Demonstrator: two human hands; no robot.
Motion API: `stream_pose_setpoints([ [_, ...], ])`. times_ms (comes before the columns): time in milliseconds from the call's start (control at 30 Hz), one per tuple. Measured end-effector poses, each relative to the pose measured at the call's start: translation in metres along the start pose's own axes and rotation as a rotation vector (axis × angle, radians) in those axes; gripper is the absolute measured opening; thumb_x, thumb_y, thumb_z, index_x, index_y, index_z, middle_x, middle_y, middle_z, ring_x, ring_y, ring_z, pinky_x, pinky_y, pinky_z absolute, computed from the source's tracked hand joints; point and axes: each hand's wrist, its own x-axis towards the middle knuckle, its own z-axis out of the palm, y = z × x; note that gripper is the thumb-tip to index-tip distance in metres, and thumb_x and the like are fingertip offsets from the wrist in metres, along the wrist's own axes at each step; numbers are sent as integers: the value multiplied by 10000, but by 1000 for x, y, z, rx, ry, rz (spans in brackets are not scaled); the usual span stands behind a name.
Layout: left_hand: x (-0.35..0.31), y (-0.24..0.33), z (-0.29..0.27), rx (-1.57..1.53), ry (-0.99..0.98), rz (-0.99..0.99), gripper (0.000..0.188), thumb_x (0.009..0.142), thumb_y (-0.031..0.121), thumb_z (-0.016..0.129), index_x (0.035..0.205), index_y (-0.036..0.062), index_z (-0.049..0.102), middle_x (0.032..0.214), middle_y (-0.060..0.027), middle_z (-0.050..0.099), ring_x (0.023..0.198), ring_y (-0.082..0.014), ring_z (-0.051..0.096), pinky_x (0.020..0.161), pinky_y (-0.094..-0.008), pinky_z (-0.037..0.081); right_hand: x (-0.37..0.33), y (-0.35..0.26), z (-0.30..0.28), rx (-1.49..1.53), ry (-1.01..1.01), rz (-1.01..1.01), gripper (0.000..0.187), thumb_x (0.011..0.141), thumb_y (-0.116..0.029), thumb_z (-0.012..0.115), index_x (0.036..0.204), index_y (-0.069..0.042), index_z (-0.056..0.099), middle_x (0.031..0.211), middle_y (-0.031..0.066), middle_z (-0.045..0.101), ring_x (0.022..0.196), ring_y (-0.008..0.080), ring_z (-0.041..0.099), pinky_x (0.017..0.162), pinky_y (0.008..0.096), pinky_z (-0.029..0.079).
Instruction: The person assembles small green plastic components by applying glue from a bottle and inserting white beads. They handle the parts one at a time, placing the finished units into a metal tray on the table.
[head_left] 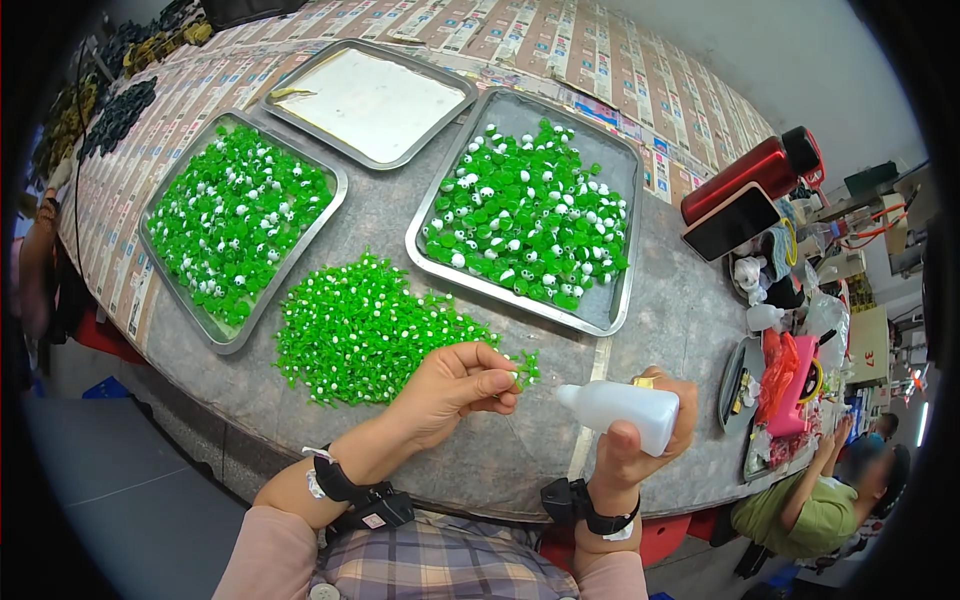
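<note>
My left hand (452,390) is closed in a pinch at the table's near middle, thumb against forefinger. A small green plastic piece (519,376) shows at its fingertips, partly hidden by them. Wrapped in my right hand (655,425) is a translucent white squeeze bottle (622,408), tilted so its nozzle points left toward the pinched piece, a short gap apart. Just beyond my left hand spreads a loose pile of small green pieces with white dots (365,330). A few stray pieces lie beside the fingertips.
Metal trays of green-and-white pieces stand at the left (335,195) and beyond the pile (415,240). A white-lined tray (375,95) sits farther back. On the right are a red flask (745,178), a phone (732,222) and a pink holder (790,385). A person in green (815,515) sits beyond.
</note>
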Motion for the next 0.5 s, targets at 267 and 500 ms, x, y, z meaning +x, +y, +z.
stream_pose_setpoints([
  [267, -1, 1, 0, 2, 2, -8, 87, 773, 99, 578, 823, 42, 536, 739, -76, 597, 645, -135, 585, 602, -267, 502, -1, 0, 0, -43, -21, 13, 503, 612, -426, 708, 791, -28, 459, 650, 26, 449, 527, 136, 426, 481, 267, 343],
  [500, -1, 2, 1, 6, 0, -20, 93, 772, 110, 583, 817, 42, 538, 736, -83, 600, 634, -139, 586, 595, -266, 501, 0, 2, -1, 5, 69, 54, 514, 612, -445, 701, 794, -23, 470, 668, 35, 457, 564, 133, 432, 509, 252, 344],
])
